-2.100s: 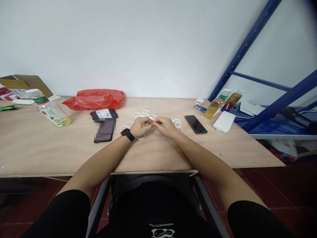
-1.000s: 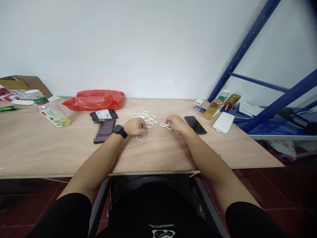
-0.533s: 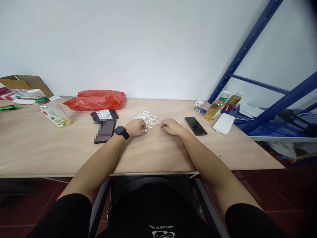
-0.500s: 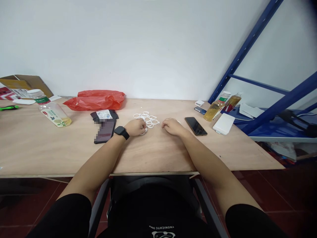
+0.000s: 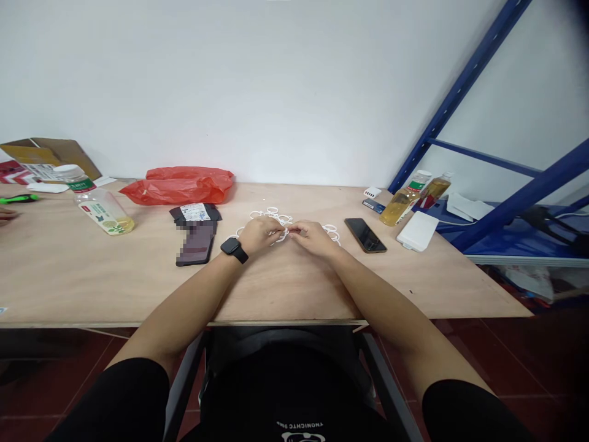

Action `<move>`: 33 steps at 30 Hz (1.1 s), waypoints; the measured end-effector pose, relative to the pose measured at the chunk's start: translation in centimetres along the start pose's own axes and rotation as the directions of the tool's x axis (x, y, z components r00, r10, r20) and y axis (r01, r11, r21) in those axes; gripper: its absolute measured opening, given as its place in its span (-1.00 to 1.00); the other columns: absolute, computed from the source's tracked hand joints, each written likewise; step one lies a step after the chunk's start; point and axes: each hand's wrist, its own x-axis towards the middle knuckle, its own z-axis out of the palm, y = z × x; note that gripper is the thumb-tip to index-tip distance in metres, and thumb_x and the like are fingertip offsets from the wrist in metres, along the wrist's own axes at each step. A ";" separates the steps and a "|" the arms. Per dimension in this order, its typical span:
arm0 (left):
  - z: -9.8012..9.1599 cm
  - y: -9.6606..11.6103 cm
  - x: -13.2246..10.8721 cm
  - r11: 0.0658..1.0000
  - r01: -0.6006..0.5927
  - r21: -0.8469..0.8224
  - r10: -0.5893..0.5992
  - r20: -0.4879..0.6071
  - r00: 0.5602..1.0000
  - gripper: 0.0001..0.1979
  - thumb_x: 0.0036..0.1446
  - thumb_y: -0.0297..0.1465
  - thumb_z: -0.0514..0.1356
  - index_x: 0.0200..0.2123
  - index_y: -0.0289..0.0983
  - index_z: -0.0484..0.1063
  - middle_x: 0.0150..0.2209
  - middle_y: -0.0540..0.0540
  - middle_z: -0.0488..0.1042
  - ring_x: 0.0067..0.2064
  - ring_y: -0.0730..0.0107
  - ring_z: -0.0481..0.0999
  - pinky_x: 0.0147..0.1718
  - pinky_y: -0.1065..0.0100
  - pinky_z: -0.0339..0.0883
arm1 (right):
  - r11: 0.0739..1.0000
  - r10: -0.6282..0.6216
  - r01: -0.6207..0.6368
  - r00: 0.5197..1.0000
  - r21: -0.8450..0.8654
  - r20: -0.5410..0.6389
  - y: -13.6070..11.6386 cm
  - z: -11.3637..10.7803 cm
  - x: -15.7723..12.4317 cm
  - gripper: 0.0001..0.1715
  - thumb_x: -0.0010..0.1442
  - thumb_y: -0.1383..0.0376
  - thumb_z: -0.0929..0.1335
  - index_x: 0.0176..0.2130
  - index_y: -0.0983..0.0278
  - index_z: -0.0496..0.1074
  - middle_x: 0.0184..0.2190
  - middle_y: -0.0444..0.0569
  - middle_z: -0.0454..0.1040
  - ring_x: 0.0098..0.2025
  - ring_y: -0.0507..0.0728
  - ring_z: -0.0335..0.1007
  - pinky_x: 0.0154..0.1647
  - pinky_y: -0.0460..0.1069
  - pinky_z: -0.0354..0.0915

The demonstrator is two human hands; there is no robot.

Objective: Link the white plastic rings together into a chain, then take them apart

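My left hand (image 5: pixel 260 234) is closed in a pinch at the middle of the table, with a black watch (image 5: pixel 234 248) on its wrist. Fingertip to fingertip with it, my right hand (image 5: pixel 313 238) also pinches. Between them is a small white ring (image 5: pixel 282 237) with a little tab, partly hidden by the fingers. A pile of similar white rings (image 5: pixel 272 212) lies just behind my left hand. More rings (image 5: pixel 332 231) lie beside my right hand, and a few others show left of my left hand.
Left of my hands are a dark phone-shaped object (image 5: pixel 197 242), a black packet (image 5: pixel 196 212), a red plastic bag (image 5: pixel 179 186) and a drink bottle (image 5: pixel 99 205). A phone (image 5: pixel 365 235), white case (image 5: pixel 418 231) and bottle (image 5: pixel 405 199) stand right. Another person's hand (image 5: pixel 6 213) shows far left.
My hands have come together from apart; my left moved right and my right moved slightly left, meeting at a white ring. Another person's hand has appeared at the left edge.
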 end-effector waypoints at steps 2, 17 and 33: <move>0.1 0.2 -0.1 0.999 0.016 -0.039 -0.017 -0.025 1.000 -0.84 0.17 -0.37 0.18 -0.33 -0.21 0.58 -0.30 -0.09 0.61 -0.23 0.31 0.55 -0.14 0.28 0.36 | 0.999 0.030 -0.029 0.999 0.027 -0.014 0.0 0.0 0.0 -0.76 0.22 0.31 0.36 -0.13 0.19 0.58 -0.16 -0.06 0.62 -0.13 0.10 0.52 -0.04 0.00 0.35; 1.4 0.8 -0.5 0.964 0.220 -0.152 -0.227 -0.033 0.973 -0.82 0.21 -0.32 0.21 -0.25 -0.21 0.62 -0.29 -0.06 0.63 -0.28 0.32 0.58 -0.27 0.36 0.36 | 0.995 0.095 -0.088 0.981 0.051 -0.171 -0.3 0.5 -0.2 -0.81 0.21 0.24 0.38 -0.23 0.14 0.64 -0.22 -0.09 0.65 -0.17 0.16 0.58 -0.09 0.01 0.41; 1.2 1.2 0.2 0.984 0.056 0.166 -0.049 -0.046 0.998 -0.74 0.33 -0.33 0.06 -0.21 -0.20 0.56 -0.23 -0.10 0.61 -0.19 0.28 0.56 -0.14 0.26 0.32 | 0.964 0.192 -0.134 0.949 0.232 -0.250 0.4 1.8 0.7 -0.76 0.17 0.18 0.38 -0.23 0.21 0.61 -0.24 -0.06 0.64 -0.16 0.16 0.55 -0.08 0.02 0.41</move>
